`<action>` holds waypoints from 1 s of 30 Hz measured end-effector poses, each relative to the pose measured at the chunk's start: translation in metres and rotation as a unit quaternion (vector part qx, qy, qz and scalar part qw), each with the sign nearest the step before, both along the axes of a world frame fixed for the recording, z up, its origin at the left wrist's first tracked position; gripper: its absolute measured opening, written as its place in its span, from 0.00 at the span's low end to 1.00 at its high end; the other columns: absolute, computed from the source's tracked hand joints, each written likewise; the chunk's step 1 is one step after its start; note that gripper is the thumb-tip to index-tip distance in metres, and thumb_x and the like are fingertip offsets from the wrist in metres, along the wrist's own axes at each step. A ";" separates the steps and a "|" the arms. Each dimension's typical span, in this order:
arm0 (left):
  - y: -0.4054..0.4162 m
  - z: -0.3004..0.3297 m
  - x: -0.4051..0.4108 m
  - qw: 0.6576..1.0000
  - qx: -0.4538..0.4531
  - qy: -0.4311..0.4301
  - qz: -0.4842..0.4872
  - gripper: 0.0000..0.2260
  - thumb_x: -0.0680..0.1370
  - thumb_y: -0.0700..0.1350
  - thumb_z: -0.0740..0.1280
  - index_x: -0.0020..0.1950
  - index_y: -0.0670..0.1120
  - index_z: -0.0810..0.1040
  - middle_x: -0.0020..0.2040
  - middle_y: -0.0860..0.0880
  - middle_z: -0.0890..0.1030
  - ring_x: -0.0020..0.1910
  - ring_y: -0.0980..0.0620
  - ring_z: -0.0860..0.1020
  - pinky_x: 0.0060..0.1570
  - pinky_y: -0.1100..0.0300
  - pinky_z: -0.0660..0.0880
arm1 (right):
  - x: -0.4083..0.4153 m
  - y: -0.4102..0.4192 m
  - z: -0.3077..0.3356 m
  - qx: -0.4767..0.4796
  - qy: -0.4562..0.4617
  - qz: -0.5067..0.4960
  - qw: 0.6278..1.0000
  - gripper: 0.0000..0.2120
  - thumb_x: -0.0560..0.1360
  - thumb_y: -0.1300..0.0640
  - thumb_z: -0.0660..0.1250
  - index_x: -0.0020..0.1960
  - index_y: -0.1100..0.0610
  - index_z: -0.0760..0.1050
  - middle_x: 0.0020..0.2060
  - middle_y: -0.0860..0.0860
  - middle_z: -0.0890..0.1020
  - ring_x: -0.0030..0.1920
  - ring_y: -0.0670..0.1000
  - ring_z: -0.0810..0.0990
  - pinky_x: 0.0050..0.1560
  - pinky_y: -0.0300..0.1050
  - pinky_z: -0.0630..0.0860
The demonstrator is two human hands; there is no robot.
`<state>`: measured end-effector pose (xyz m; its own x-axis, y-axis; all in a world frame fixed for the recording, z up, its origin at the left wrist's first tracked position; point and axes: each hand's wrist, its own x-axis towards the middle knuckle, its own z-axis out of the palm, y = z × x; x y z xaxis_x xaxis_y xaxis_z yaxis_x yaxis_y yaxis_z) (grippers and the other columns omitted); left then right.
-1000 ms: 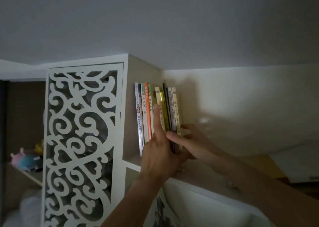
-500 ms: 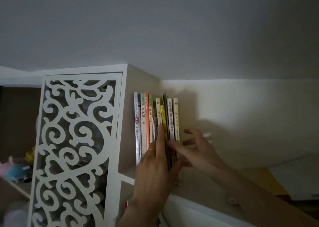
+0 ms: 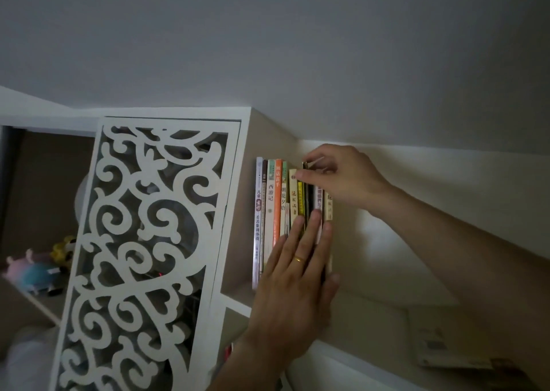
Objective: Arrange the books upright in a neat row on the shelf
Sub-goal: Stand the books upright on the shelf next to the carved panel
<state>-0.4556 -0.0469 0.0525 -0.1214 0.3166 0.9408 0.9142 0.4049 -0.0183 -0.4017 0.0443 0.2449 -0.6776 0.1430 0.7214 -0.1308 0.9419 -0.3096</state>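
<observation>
1. The books [image 3: 278, 209] stand upright in a row on the shelf [image 3: 238, 297], against its left wall.
2. The left hand [image 3: 297, 283] presses flat, fingers straight, on their spines.
3. The right hand [image 3: 342, 176] pinches the top of a dark book [image 3: 310, 196].

A white scrollwork panel [image 3: 143, 251] is standing at the left. Plush toys [image 3: 35, 268] are lying on a lower ledge [image 3: 41, 307] behind it. A pale box [image 3: 446, 349] is sitting at lower right, under a grey ceiling [image 3: 268, 39].

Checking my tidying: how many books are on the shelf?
10 books, one upright row: five uncovered at left, five partly behind the left hand and right hand, which pinches the black book. Some may hide.
</observation>
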 end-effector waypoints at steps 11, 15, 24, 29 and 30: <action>-0.003 -0.010 0.010 0.997 0.061 -0.041 -0.005 0.32 0.75 0.39 0.76 0.77 0.44 0.70 0.70 0.46 0.77 0.67 0.49 0.75 0.67 0.55 0.71 | -0.001 0.007 -0.007 -0.011 0.015 0.005 1.000 0.15 0.79 0.54 0.69 0.66 0.48 0.78 0.60 0.50 0.82 0.59 0.49 0.80 0.56 0.46 0.75; 0.006 0.004 0.017 0.989 0.096 -0.079 0.074 0.34 0.68 0.40 0.82 0.72 0.40 0.75 0.62 0.43 0.82 0.60 0.45 0.81 0.59 0.52 0.79 | 0.001 0.010 -0.009 -0.029 0.002 0.015 0.999 0.16 0.79 0.52 0.70 0.67 0.48 0.77 0.63 0.50 0.81 0.62 0.52 0.79 0.61 0.50 0.77; 0.023 0.006 0.026 0.978 0.131 -0.147 0.076 0.30 0.73 0.44 0.78 0.73 0.40 0.74 0.54 0.46 0.87 0.60 0.47 0.74 0.50 0.51 0.82 | 0.010 0.015 -0.099 -0.060 0.055 -0.069 0.994 0.40 0.72 0.45 0.77 0.76 0.48 0.58 0.68 0.49 0.74 0.66 0.53 0.76 0.61 0.53 0.80; 0.025 0.021 0.029 0.963 0.128 -0.154 0.180 0.28 0.71 0.49 0.79 0.68 0.42 0.78 0.52 0.46 0.86 0.52 0.44 0.81 0.48 0.49 0.80 | 0.025 0.021 -0.132 -0.064 0.007 -0.053 0.996 0.35 0.77 0.45 0.71 0.77 0.50 0.56 0.70 0.48 0.75 0.65 0.53 0.79 0.59 0.46 0.78; 0.026 0.023 0.030 0.961 0.121 -0.163 0.189 0.24 0.72 0.49 0.77 0.66 0.42 0.80 0.50 0.45 0.86 0.51 0.44 0.81 0.48 0.48 0.79 | 0.025 0.022 -0.132 -0.066 0.004 -0.052 0.996 0.35 0.78 0.45 0.71 0.77 0.51 0.56 0.71 0.48 0.75 0.65 0.53 0.79 0.59 0.46 0.77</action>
